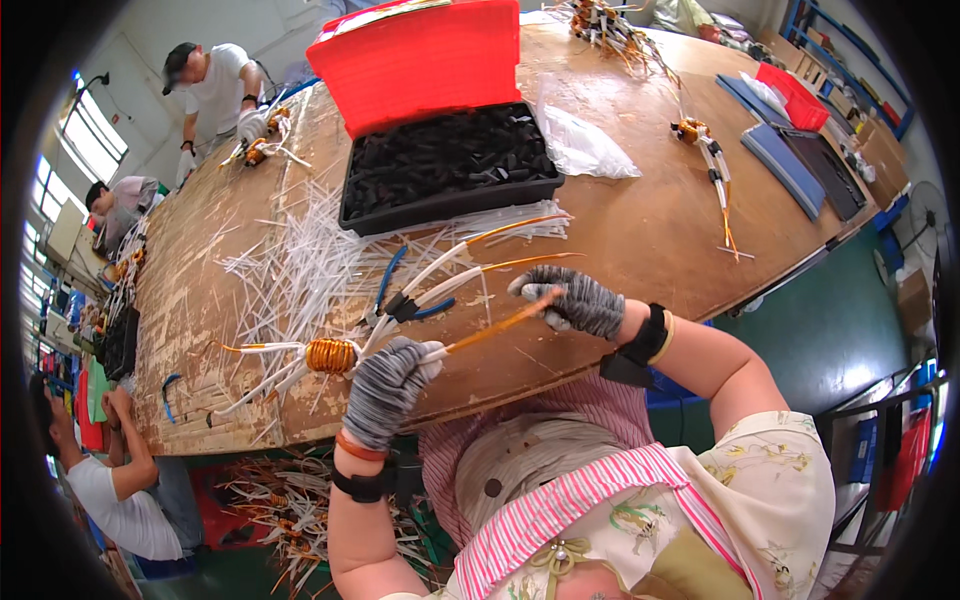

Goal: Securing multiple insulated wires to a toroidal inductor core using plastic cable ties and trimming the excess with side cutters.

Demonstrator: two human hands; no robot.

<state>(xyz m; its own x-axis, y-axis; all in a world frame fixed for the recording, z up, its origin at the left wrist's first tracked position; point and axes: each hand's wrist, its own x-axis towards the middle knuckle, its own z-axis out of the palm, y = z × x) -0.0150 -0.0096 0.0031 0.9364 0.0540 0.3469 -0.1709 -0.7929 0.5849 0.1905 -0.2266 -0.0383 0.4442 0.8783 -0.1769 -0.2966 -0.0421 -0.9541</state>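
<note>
A copper-wound coil (pixel 331 355) with several white-sleeved leads rests near the front edge of the table. My left hand (pixel 385 390), in a grey striped glove, is closed round one white-sleeved lead just right of the coil. From that grip the lead's bare orange copper wire (pixel 490 333) runs up to the right. My right hand (pixel 580 300), gloved alike, has its fingers closed at the wire's far end; their exact hold is partly hidden. Two other leads pass through a black piece (pixel 402 307) beyond my left hand. Blue-handled pliers (pixel 392 275) lie partly under these leads.
Loose white sleeves (pixel 300 255) are strewn across the left middle. Behind them stands a black tray (pixel 450 165) of small black pieces, a red bin (pixel 415 65) at its back. Another coil (pixel 692 132) lies right. Co-workers (pixel 215 85) are along the left side.
</note>
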